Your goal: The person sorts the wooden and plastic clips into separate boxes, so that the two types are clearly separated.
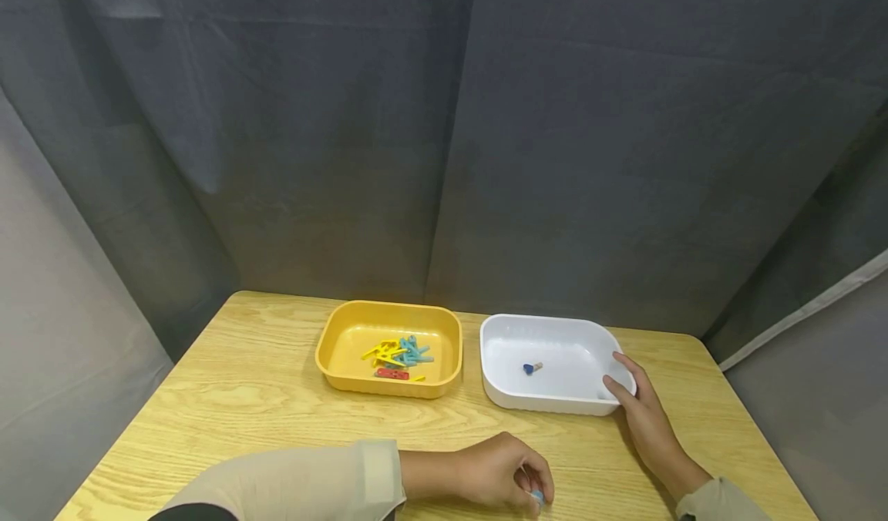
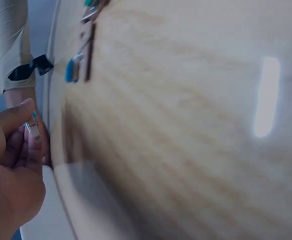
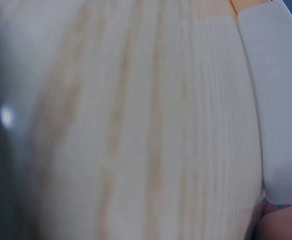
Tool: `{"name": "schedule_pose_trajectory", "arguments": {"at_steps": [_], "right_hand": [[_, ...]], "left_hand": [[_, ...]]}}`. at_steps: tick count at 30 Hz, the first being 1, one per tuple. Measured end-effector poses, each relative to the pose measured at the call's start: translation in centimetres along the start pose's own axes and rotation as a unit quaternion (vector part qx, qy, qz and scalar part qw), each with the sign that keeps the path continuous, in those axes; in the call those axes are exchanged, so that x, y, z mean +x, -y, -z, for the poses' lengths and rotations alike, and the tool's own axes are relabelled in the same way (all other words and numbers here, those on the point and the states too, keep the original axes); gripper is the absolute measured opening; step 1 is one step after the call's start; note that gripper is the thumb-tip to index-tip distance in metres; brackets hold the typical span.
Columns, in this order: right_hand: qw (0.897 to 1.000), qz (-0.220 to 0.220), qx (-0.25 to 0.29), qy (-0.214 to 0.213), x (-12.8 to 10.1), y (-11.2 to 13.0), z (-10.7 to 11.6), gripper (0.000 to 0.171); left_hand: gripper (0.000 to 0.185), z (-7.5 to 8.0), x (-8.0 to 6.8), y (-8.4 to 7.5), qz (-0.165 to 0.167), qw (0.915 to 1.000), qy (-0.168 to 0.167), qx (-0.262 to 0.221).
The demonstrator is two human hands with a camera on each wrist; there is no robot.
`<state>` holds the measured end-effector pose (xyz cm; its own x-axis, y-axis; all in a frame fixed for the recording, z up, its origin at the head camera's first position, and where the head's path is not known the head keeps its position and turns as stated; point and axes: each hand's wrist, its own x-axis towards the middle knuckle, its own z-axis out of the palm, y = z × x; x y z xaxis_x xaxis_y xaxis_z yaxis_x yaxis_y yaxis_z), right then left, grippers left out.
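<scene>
My left hand (image 1: 502,471) is low over the front of the table, its thumb and fingertips pinching a small clothespin (image 2: 33,127) with a light blue end. Most of that clothespin is hidden by the fingers in the head view. My right hand (image 1: 648,421) holds the right end of the white tray (image 1: 555,407), its thumb over the rim. Inside that tray lies one small wooden clothespin with a dark blue top (image 1: 533,368). Only a bit of the right hand shows in the right wrist view, at the corner of the tray.
Left of the white tray stands a yellow tray (image 1: 340,378) with several yellow and teal plastic clothespins (image 1: 409,351) and a red one (image 1: 392,374). More small wooden clips (image 2: 81,65) with blue and green parts lie on the table in the left wrist view. Grey curtains (image 1: 444,136) surround the table.
</scene>
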<state>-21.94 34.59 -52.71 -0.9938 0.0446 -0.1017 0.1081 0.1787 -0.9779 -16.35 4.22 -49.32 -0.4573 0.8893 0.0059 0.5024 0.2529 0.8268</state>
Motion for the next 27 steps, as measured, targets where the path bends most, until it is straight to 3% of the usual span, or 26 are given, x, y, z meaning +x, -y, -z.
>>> {"name": "schedule_pose_trajectory", "arguments": {"at_steps": [7,14,21,27], "right_hand": [[1.000,-0.010,-0.009,0.000,0.0,0.1,0.0,0.075],[1.000,-0.011,-0.020,-0.002,0.0,0.0,0.0,0.076],[1.000,-0.011,-0.016,-0.004,-0.1,0.2,-0.1,0.076],[1.000,-0.003,-0.021,-0.012,-0.3,0.4,-0.2,0.077]], "left_hand": [[0.016,1.6,1.3,-0.2,0.010,0.9955,-0.044,-0.083],[0.018,3.6,2.6,-0.5,-0.012,0.9945,-0.081,-0.065],[0.018,5.6,3.5,-0.5,0.012,0.9852,-0.145,-0.091],[0.018,7.4,4.7,-0.4,0.015,0.9775,-0.197,-0.074]]}}
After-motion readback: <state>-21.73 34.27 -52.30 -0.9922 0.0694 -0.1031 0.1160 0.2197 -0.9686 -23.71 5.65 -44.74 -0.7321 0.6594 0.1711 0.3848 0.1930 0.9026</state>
